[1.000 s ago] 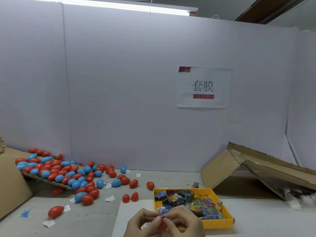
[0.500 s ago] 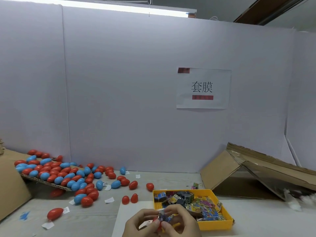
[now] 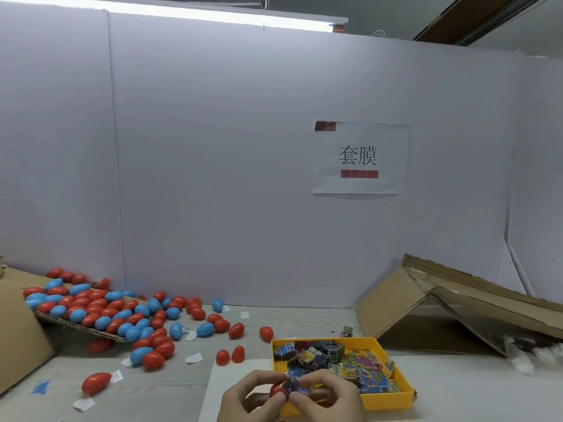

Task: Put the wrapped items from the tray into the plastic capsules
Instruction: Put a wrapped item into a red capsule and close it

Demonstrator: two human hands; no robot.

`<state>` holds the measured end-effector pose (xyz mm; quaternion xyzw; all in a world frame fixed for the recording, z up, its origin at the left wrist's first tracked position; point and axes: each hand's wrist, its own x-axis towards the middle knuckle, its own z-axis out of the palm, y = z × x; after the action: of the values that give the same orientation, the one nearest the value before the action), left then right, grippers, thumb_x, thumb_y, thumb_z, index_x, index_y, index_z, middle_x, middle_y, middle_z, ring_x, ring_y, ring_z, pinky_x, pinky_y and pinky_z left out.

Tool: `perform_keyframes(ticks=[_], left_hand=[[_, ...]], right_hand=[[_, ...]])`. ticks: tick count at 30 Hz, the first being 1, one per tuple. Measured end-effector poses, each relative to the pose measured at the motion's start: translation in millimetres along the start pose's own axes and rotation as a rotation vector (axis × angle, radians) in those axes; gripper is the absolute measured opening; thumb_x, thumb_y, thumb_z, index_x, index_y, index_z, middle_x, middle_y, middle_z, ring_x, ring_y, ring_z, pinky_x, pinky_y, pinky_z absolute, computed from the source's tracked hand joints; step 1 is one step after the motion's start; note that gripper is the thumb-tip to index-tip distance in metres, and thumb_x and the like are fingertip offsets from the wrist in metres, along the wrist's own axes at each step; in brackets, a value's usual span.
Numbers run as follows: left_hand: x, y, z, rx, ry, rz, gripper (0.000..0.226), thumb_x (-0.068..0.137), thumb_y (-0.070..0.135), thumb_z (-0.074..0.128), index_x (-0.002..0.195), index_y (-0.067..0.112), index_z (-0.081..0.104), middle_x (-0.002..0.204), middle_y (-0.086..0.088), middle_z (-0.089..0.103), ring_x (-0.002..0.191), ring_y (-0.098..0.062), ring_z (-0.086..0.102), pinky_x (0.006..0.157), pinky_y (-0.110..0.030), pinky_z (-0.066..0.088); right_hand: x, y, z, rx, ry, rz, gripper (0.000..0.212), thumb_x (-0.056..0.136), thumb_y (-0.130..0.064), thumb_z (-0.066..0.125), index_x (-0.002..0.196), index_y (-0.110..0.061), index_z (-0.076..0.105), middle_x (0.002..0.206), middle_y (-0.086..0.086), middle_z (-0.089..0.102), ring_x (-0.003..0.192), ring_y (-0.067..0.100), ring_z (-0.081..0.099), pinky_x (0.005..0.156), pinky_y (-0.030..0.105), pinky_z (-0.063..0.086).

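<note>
a person's left hand [image 3: 243, 395] and right hand [image 3: 330, 397] meet at the near edge of the table [image 3: 487, 391], above a white mat [image 3: 217, 382]. the left hand's fingers [image 3: 259, 376] curl round a red capsule [image 3: 277, 390] and grip it. the right hand's fingers [image 3: 323, 376] pinch a blue wrapped item [image 3: 295, 384] that touches the capsule's right side. the hands hide most of the capsule, so it cannot be told whether it is open or closed.

just behind and to the right of the hands, a yellow tray [image 3: 396, 402] sits near the same edge. it is heaped with wrapped items [image 3: 350, 365] printed in blue, yellow, purple and dark colours. a stray packet [image 3: 345, 332] lies on the table just beyond the tray's far rim.

toward the far left corner, a pile of red and blue capsules [image 3: 100, 309] rests on a tilted cardboard sheet [image 3: 76, 326] and spills across the table toward the middle. two red capsule halves [image 3: 230, 355] stand side by side, left of the tray. a lone red capsule with a white tag [image 3: 96, 382] lies near the left edge, with white paper slips [image 3: 193, 357] scattered about.

folded cardboard [image 3: 457, 315] leans at the far right corner against a white partition [image 3: 213, 162]. a paper sign [image 3: 359, 159] with two printed characters is stuck to the partition.
</note>
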<state>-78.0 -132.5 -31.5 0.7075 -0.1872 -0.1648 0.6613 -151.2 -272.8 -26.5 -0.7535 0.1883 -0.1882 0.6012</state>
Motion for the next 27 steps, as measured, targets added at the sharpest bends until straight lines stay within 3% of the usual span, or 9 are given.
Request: perform_keyframes(ticks=[4, 7, 11, 16, 20, 27], left_hand=[[-0.6, 1.9, 1.4, 0.047, 0.038, 0.016, 0.016, 0.086, 0.01, 0.074, 0.097, 0.022, 0.072, 0.082, 0.003, 0.077, 0.073, -0.012, 0.072, 0.065, -0.019, 0.054], [-0.9, 3.5, -0.1, 0.104, 0.046, 0.038, 0.018, 0.086, 0.011, 0.074, 0.097, 0.024, 0.071, 0.088, 0.005, 0.075, 0.076, -0.008, 0.071, 0.067, -0.016, 0.053], [-2.0, 4.8, -0.4, 0.202, 0.003, 0.081, 0.019, 0.087, 0.013, 0.074, 0.102, 0.025, 0.069, 0.101, 0.001, 0.072, 0.087, -0.008, 0.07, 0.075, -0.016, 0.054], [-2.9, 5.8, 1.9, 0.255, 0.017, 0.132, 0.022, 0.088, 0.011, 0.072, 0.102, 0.027, 0.066, 0.111, 0.004, 0.066, 0.101, -0.008, 0.064, 0.081, -0.015, 0.054], [-3.0, 1.4, 0.8, 0.27, 0.044, 0.191, 0.023, 0.086, 0.006, 0.073, 0.1, 0.024, 0.07, 0.11, 0.003, 0.066, 0.1, -0.008, 0.064, 0.076, -0.015, 0.052], [-1.0, -3.9, 2.2, 0.275, 0.087, 0.222, 0.024, 0.086, 0.011, 0.075, 0.098, 0.031, 0.071, 0.107, 0.008, 0.067, 0.096, -0.006, 0.065, 0.074, -0.016, 0.054]], right_hand=[[2.1, 0.7, -0.5, 0.076, -0.086, 0.012, 0.013, 0.077, -0.014, 0.083, 0.07, -0.016, 0.071, 0.061, 0.0, 0.062, 0.048, 0.005, 0.054, 0.055, 0.015, 0.041], [4.0, 0.8, -0.4, 0.06, -0.155, 0.015, 0.014, 0.081, -0.016, 0.079, 0.069, -0.021, 0.074, 0.064, -0.005, 0.06, 0.059, 0.007, 0.053, 0.06, 0.015, 0.04], [5.4, 0.6, 1.1, 0.015, -0.118, -0.006, 0.006, 0.084, -0.019, 0.077, 0.081, -0.025, 0.077, 0.079, 0.001, 0.066, 0.074, 0.013, 0.058, 0.066, 0.015, 0.046], [7.3, -0.5, -1.8, 0.008, -0.155, -0.009, 0.008, 0.087, -0.018, 0.073, 0.08, -0.017, 0.074, 0.073, 0.0, 0.059, 0.069, 0.014, 0.052, 0.066, 0.018, 0.04], [7.5, 1.4, 1.4, -0.088, -0.122, -0.048, 0.01, 0.089, -0.021, 0.072, 0.078, -0.019, 0.071, 0.074, -0.002, 0.056, 0.061, 0.008, 0.047, 0.063, 0.016, 0.036], [6.0, 2.6, 3.5, -0.181, -0.107, -0.078, 0.007, 0.089, -0.024, 0.071, 0.083, -0.02, 0.07, 0.08, -0.003, 0.058, 0.066, 0.007, 0.051, 0.064, 0.013, 0.039]])
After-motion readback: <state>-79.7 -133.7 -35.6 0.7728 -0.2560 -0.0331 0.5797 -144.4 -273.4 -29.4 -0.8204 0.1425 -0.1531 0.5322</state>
